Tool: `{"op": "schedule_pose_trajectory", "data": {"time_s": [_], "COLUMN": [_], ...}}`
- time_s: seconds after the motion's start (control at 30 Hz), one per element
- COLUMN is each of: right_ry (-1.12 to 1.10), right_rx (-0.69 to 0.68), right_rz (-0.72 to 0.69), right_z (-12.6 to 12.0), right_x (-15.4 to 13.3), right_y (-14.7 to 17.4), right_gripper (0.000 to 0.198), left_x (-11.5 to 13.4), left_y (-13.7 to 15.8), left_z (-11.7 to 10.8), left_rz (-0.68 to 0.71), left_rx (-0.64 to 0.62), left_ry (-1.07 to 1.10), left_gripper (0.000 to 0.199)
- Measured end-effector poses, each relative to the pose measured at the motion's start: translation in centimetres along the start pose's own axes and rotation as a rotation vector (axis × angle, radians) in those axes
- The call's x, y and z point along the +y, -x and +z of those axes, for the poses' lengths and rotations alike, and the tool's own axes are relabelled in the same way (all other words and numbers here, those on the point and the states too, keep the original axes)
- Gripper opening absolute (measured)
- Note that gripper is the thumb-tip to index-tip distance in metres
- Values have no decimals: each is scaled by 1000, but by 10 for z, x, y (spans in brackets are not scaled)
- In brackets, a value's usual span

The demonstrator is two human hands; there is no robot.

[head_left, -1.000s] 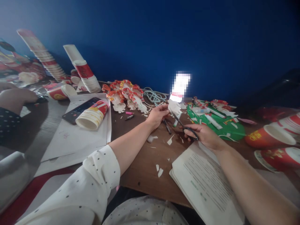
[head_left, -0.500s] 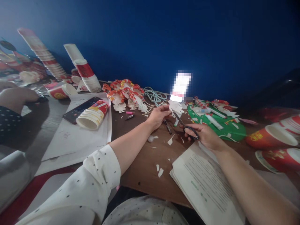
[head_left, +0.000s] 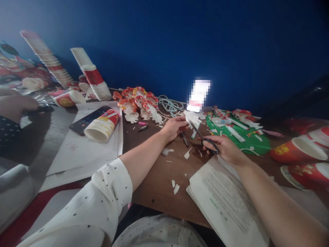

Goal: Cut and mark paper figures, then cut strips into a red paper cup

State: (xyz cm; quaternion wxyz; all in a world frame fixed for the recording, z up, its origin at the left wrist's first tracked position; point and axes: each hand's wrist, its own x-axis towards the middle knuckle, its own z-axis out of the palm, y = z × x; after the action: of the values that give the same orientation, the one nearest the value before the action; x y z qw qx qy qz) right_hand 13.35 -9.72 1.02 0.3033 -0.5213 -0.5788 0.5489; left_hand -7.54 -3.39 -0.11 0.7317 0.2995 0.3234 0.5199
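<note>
My left hand (head_left: 174, 128) pinches the left edge of a white paper cutout (head_left: 192, 117) with a jagged outline. In my right hand (head_left: 222, 147) is a pair of black-handled scissors (head_left: 202, 136), the handles wrapped by my fingers. The scissor blades point up and left, with their tips against the lower part of the cutout. Whether the blades are parted is too small to tell. Beneath the hands lie a dark pen (head_left: 184, 139) and white paper scraps (head_left: 187, 153) on the brown table (head_left: 159, 183).
Stapled printed sheets (head_left: 223, 202) lie at front right. Paper cups (head_left: 298, 149) stand or lie farther right, beside a green disc (head_left: 262, 146) with markers. Left are stacked cups (head_left: 101, 127), a phone (head_left: 81, 125), red-trimmed cutouts (head_left: 138, 101) and another person's hand (head_left: 15, 104).
The paper cutout has turned slightly in my left hand against the scissors. My arms are almost still. The other person's hand at the left has shifted a little.
</note>
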Motion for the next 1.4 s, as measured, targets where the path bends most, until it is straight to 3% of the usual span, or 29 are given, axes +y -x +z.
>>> {"op": "schedule_pose_trajectory", "data": {"time_s": [0.5, 0.67, 0.9, 1.4], "right_ry": [62, 60, 58, 54], "right_rx": [8, 15, -22, -33], "right_rz": [-11, 3, 25, 31], "right_z": [0, 2, 4, 5], "right_x": [4, 1, -3, -5], "right_y": [-2, 0, 2, 3], "right_gripper": [45, 44, 41, 50], "left_x": [3, 4, 1, 5], "left_y": [1, 0, -4, -1], "left_z": [0, -1, -5, -4], "left_rz": [-22, -24, -3, -7], "left_rx": [62, 54, 59, 49], "left_ry": [-37, -12, -105, -123], "left_gripper": [14, 2, 12, 14]}}
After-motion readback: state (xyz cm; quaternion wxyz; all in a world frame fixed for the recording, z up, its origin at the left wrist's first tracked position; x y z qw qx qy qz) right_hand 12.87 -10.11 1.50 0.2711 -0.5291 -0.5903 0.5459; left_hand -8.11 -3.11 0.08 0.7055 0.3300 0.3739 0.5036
